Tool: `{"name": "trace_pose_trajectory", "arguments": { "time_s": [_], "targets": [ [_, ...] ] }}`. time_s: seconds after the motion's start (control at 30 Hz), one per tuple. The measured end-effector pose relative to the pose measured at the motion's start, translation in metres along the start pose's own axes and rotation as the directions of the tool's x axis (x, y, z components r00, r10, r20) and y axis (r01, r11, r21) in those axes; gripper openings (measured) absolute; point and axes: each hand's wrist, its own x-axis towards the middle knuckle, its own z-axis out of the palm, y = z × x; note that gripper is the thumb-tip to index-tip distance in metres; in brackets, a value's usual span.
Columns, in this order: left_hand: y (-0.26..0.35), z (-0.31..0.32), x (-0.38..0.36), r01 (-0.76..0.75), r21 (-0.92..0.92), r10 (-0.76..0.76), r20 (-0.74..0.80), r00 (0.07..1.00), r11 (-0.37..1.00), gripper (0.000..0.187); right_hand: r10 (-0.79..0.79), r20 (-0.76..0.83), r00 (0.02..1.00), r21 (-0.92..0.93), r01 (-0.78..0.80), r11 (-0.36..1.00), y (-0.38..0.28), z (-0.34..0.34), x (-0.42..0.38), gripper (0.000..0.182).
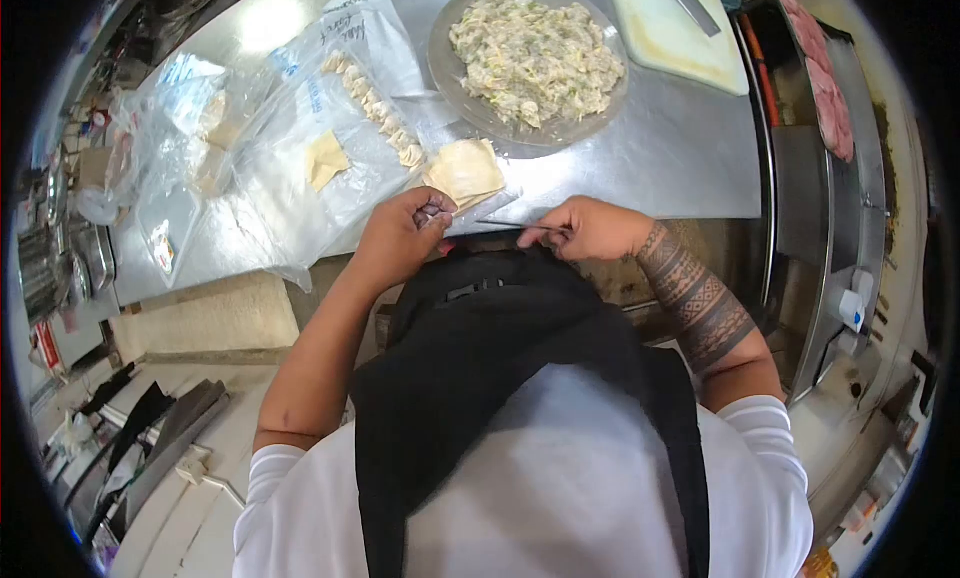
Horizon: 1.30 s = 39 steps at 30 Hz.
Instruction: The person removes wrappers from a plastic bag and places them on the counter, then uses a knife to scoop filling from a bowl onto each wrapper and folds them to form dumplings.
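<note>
My left hand (412, 230) is closed at the table's front edge, its fingers pinched around a small pale piece (428, 216) that looks like a folded wrapper. Just above it lies a stack of square dough wrappers (465, 173). My right hand (575, 228) is closed on a thin tool (510, 224), whose tip points left toward my left hand. A single wrapper (325, 160) lies on a plastic sheet, beside a row of small folded dumplings (370, 103). Behind the stack is a large round metal tray of pale chopped filling (535, 63).
A white cutting board (675, 33) with a knife (690, 5) on it is at the back right. Plastic bags (190, 128) cover the left of the metal table (700, 168). Pink raw meat (820, 88) lies on a tray at far right.
</note>
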Motion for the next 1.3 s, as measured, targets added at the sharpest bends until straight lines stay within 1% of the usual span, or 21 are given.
{"name": "trace_pose_trajectory", "arguments": {
  "time_s": [0.1, 0.13, 0.23, 0.27, 0.37, 0.4, 0.5, 0.57, 0.63, 0.67, 0.77, 0.8, 0.9, 0.93, 0.97, 1.03, 1.1, 1.13, 1.23, 1.27, 1.3],
  "targets": [
    [0.0, -0.006, 0.007, -0.062, 0.113, 0.061, 0.01, 0.998, 0.992, 0.013, 0.057, -0.07, 0.996, -0.034, -0.06, 0.998, 0.012, 0.012, -0.02, 0.027],
    [-0.004, -0.007, 0.011, -0.091, 0.16, 0.091, 0.01, 0.996, 0.983, 0.013, 0.099, -0.087, 0.991, -0.015, -0.101, 0.995, 0.004, 0.015, -0.028, 0.028],
    [-0.018, -0.01, 0.016, -0.11, 0.087, 0.107, 0.033, 0.994, 0.99, 0.014, -0.007, -0.409, 0.913, 0.157, 0.078, 0.985, 0.03, 0.04, -0.021, 0.034],
    [-0.018, -0.01, 0.018, -0.096, 0.092, 0.092, 0.047, 0.995, 0.991, 0.014, -0.049, -0.402, 0.914, 0.243, 0.158, 0.957, 0.031, 0.042, -0.019, 0.039],
    [-0.017, -0.01, 0.019, -0.067, 0.102, 0.06, 0.07, 0.996, 0.993, 0.014, -0.127, -0.284, 0.95, 0.183, 0.184, 0.966, 0.003, 0.044, -0.011, 0.029],
    [-0.019, -0.01, 0.02, -0.073, 0.106, 0.066, 0.073, 0.995, 0.992, 0.015, -0.165, -0.241, 0.956, 0.156, 0.206, 0.966, -0.003, 0.044, -0.006, 0.031],
    [-0.018, -0.02, 0.02, -0.084, 0.196, 0.077, 0.044, 0.996, 0.977, 0.018, -0.148, -0.506, 0.85, -0.238, 0.027, 0.971, -0.03, 0.037, -0.016, 0.047],
    [-0.015, -0.026, 0.018, -0.07, 0.253, 0.065, 0.03, 0.997, 0.965, 0.02, -0.111, -0.482, 0.869, -0.163, 0.036, 0.986, -0.032, 0.03, -0.02, 0.054],
    [-0.024, -0.029, 0.019, -0.053, 0.245, 0.049, 0.023, 0.999, 0.968, 0.021, -0.216, -0.363, 0.907, -0.093, 0.196, 0.976, -0.044, 0.027, -0.025, 0.052],
    [-0.027, -0.029, 0.018, -0.048, 0.253, 0.044, 0.022, 0.999, 0.966, 0.021, -0.235, -0.262, 0.936, -0.09, 0.219, 0.972, -0.036, 0.028, -0.018, 0.046],
    [-0.031, -0.031, 0.017, -0.038, 0.237, 0.035, 0.017, 0.999, 0.971, 0.022, -0.082, -0.003, 0.997, -0.071, 0.082, 0.994, -0.028, 0.021, -0.006, 0.046],
    [-0.033, -0.032, 0.016, -0.032, 0.223, 0.03, 0.013, 0.999, 0.974, 0.022, -0.062, 0.006, 0.998, -0.116, 0.063, 0.991, -0.019, 0.018, -0.006, 0.035],
    [-0.031, -0.038, 0.009, 0.008, 0.174, -0.001, -0.038, 0.999, 0.985, 0.023, -0.242, -0.179, 0.954, -0.294, 0.183, 0.938, -0.003, 0.011, -0.023, 0.018],
    [-0.032, -0.04, 0.008, 0.02, 0.183, -0.012, -0.045, 0.999, 0.983, 0.024, -0.213, -0.18, 0.96, -0.379, 0.132, 0.916, -0.002, 0.008, -0.034, 0.015],
    [-0.035, -0.041, 0.007, 0.032, 0.191, -0.023, -0.051, 0.998, 0.981, 0.024, -0.183, -0.184, 0.966, -0.46, 0.08, 0.884, -0.004, 0.008, -0.048, 0.019],
    [-0.039, -0.041, 0.004, 0.046, 0.192, -0.034, -0.068, 0.997, 0.98, 0.025, -0.105, -0.266, 0.958, -0.431, -0.021, 0.902, -0.015, 0.018, -0.076, 0.023],
    [-0.042, -0.036, 0.002, 0.05, 0.174, -0.035, -0.088, 0.995, 0.983, 0.024, -0.077, -0.294, 0.953, -0.337, -0.028, 0.941, -0.022, 0.027, -0.101, 0.023],
    [-0.034, -0.035, 0.0, 0.083, 0.142, -0.071, -0.086, 0.994, 0.986, 0.023, -0.06, -0.306, 0.95, -0.288, -0.033, 0.957, -0.027, 0.03, -0.111, 0.024],
    [-0.046, -0.026, 0.0, 0.014, 0.153, 0.008, -0.145, 0.989, 0.988, 0.024, -0.083, -0.385, 0.919, -0.495, -0.13, 0.859, -0.048, 0.037, -0.135, 0.019],
    [-0.049, -0.025, 0.002, -0.012, 0.171, 0.04, -0.159, 0.987, 0.985, 0.023, -0.076, -0.407, 0.91, -0.525, -0.165, 0.835, -0.057, 0.036, -0.14, 0.015],
    [-0.051, -0.023, 0.003, -0.036, 0.189, 0.069, -0.171, 0.983, 0.981, 0.023, -0.044, -0.381, 0.924, -0.434, -0.137, 0.89, -0.058, 0.034, -0.143, 0.014]
  ]
}}
